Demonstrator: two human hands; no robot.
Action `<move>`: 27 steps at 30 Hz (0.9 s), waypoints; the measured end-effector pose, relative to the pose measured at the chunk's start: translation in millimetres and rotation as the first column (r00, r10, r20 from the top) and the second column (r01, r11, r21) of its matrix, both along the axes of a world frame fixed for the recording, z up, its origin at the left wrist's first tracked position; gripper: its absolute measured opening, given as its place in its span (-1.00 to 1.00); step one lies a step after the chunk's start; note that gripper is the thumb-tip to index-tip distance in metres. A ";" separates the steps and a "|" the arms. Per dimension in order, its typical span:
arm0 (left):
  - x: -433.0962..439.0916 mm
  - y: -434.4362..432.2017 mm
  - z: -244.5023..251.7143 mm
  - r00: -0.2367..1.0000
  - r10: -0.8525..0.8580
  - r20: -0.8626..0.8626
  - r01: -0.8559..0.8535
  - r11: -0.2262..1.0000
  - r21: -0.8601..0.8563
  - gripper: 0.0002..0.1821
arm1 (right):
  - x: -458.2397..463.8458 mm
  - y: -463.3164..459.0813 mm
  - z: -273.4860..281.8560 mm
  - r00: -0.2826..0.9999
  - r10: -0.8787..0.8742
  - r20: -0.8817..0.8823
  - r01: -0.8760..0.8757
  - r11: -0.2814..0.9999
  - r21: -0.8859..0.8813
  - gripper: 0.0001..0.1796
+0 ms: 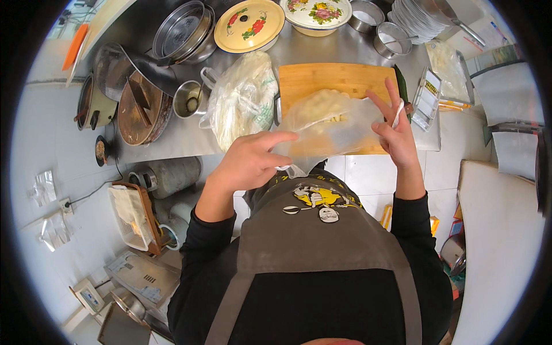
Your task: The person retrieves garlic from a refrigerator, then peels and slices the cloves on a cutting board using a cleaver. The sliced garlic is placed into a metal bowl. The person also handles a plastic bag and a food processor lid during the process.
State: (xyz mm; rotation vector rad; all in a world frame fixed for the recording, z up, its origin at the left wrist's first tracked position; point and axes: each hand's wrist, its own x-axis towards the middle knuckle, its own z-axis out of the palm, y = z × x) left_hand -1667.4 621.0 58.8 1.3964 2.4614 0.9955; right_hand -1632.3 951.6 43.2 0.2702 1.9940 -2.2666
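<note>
A thin clear plastic bag point(345, 131) lies partly over a wooden cutting board point(327, 77), spread between my two hands. Inside it are pale yellowish food pieces point(323, 105), too blurred by the plastic to name. My left hand point(248, 159) grips the bag's near-left handle, thumb and fingers around its edge. One bag handle is looped over the fingers of my right hand point(396, 133), whose index and middle fingers point up and apart at the board's right side. A dark green cucumber point(401, 88) rests along the board's right edge, near a brown handle point(408, 108).
Left of the board sits a full plastic bag point(246, 99), beside a metal cup point(187, 99) and a round wooden chopping block point(142, 112) bearing a cleaver point(139, 97). Lidded enamel basins point(249, 26) and stacked plates point(414, 21) stand behind. A gas cylinder point(172, 177) lies below the counter.
</note>
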 end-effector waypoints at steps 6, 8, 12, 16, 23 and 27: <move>-41.9 -0.6 17.7 0.994 -0.085 -0.065 0.086 0.996 0.013 -0.71 | -27.7 -13.6 16.9 0.971 -0.070 -0.229 0.110 0.980 0.165 0.05; -54.6 -5.0 26.5 0.987 -0.129 -0.099 0.131 0.991 0.019 -0.73 | -36.5 -21.6 26.8 0.958 -0.075 -0.276 0.128 0.975 0.180 0.05; -74.3 -9.8 25.6 0.976 -0.178 -0.129 0.186 0.981 0.051 -0.66 | -42.1 -28.9 37.2 0.999 -0.030 -0.016 0.034 0.957 0.287 -0.19; -90.1 -10.5 20.1 0.971 -0.229 -0.062 0.230 0.973 0.008 -0.50 | -30.4 -21.9 31.1 0.981 -0.082 0.177 0.055 0.986 0.155 -0.41; -98.4 9.2 55.6 0.981 -0.193 -0.018 0.191 0.946 0.260 -0.43 | 87.9 37.9 23.1 0.804 -0.561 -0.195 0.492 0.813 -0.311 -0.50; -62.1 55.4 69.2 0.923 -0.382 -0.039 0.319 0.707 0.631 -0.38 | 182.8 80.2 -83.8 0.602 -0.799 0.008 0.798 0.601 -0.047 -0.96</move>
